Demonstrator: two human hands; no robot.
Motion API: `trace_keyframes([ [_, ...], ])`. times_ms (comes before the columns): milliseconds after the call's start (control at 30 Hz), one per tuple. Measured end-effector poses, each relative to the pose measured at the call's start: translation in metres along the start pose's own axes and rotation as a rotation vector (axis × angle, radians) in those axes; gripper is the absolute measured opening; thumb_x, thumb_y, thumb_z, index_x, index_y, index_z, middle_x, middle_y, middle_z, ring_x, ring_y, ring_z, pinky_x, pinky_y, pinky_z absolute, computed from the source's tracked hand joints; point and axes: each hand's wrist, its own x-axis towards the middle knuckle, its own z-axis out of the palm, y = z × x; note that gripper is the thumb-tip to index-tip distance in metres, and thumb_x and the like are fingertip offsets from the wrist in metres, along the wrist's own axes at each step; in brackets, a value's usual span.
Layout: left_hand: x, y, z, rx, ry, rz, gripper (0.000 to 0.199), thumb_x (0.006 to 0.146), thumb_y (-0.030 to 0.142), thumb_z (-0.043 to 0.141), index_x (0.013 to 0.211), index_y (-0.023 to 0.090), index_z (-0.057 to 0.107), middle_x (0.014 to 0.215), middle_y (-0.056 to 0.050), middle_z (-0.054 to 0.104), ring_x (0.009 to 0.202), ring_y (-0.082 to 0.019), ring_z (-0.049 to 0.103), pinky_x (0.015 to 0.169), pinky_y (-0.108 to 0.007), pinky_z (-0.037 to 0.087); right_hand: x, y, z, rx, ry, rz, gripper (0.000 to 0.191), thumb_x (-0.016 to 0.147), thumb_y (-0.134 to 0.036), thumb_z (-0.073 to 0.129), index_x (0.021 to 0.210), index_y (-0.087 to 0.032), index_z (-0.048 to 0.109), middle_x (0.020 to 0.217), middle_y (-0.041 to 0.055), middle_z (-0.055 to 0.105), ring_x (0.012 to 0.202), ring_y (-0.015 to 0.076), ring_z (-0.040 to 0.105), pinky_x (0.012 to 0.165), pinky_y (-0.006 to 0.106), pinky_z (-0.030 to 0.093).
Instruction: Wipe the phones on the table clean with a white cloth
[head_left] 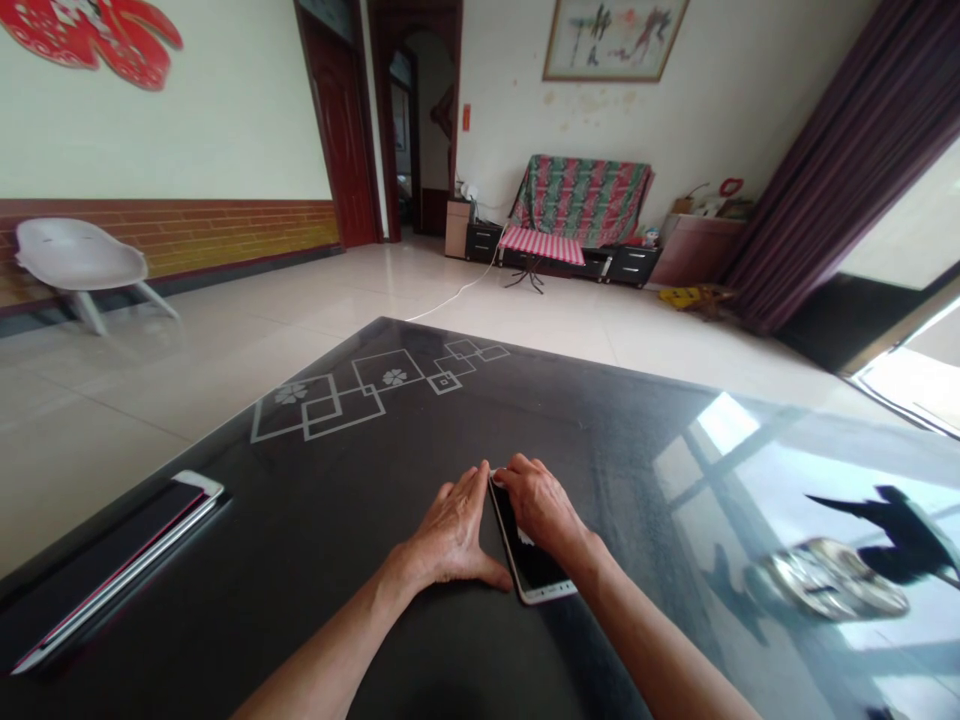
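A smartphone (536,575) with a dark screen and white borders lies face up on the dark glossy table (360,620). My left hand (454,530) rests along its left edge. The thumb and fingers are spread apart, with the thumb tip at the lower left side of the phone and the fingertips near its top left corner. Over the upper part of the screen lies my right hand (540,505), its fingers curled and pressed down at the top end. Whether anything is pinched under those fingers is hidden. A small white patch shows on the screen below the right palm.
At the table's left edge lies a long flat dark-topped object (112,570) with pink and white edges. To the right are a shiny round dish (814,580) and a dark object (904,540). A white chair (82,255) stands beyond, and a striped-topped small table (544,243) farther back.
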Motion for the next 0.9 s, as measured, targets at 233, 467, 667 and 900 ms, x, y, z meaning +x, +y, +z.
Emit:
trace_keyframes([
  [233, -0.001, 0.000, -0.001, -0.026, 0.015, 0.011, 0.141, 0.044, 0.054, 0.082, 0.150, 0.014, -0.001, 0.156, -0.020, 0.013, 0.144, -0.033, 0.013, 0.114, -0.051, 0.015, -0.023, -0.007, -0.001, 0.005, -0.021, -0.062, 0.028, 0.088, -0.006, 0.044, 0.095, -0.021, 0.066, 0.089, 0.0042, 0.057, 0.080, 0.0156, 0.049, 0.076, 0.024, 0.039],
  [467, -0.001, -0.001, 0.000, 0.002, 0.003, 0.013, 0.136, 0.050, 0.060, 0.076, 0.149, 0.009, -0.001, 0.156, -0.020, 0.011, 0.144, -0.031, 0.010, 0.115, -0.049, 0.013, 0.000, -0.002, 0.003, 0.023, 0.001, -0.061, 0.028, 0.091, -0.008, 0.042, 0.099, -0.021, 0.066, 0.087, 0.0038, 0.055, 0.077, 0.0152, 0.048, 0.078, 0.025, 0.039],
  [667, 0.000, 0.000, -0.002, 0.017, 0.007, 0.023, 0.138, 0.048, 0.059, 0.078, 0.149, 0.010, -0.001, 0.156, -0.020, 0.013, 0.144, -0.032, 0.012, 0.114, -0.048, 0.016, -0.036, -0.006, -0.004, 0.049, -0.031, -0.090, 0.027, 0.091, -0.009, 0.042, 0.100, -0.021, 0.065, 0.089, 0.0040, 0.056, 0.079, 0.0156, 0.048, 0.077, 0.025, 0.040],
  [900, 0.000, -0.004, 0.000, 0.035, 0.007, 0.023, 0.139, 0.047, 0.060, 0.077, 0.150, 0.010, -0.001, 0.156, -0.020, 0.011, 0.144, -0.032, 0.012, 0.114, -0.048, 0.015, -0.082, -0.018, -0.014, 0.137, -0.079, -0.107, 0.027, 0.094, -0.012, 0.039, 0.099, -0.022, 0.064, 0.088, 0.0034, 0.055, 0.079, 0.0165, 0.048, 0.075, 0.026, 0.040],
])
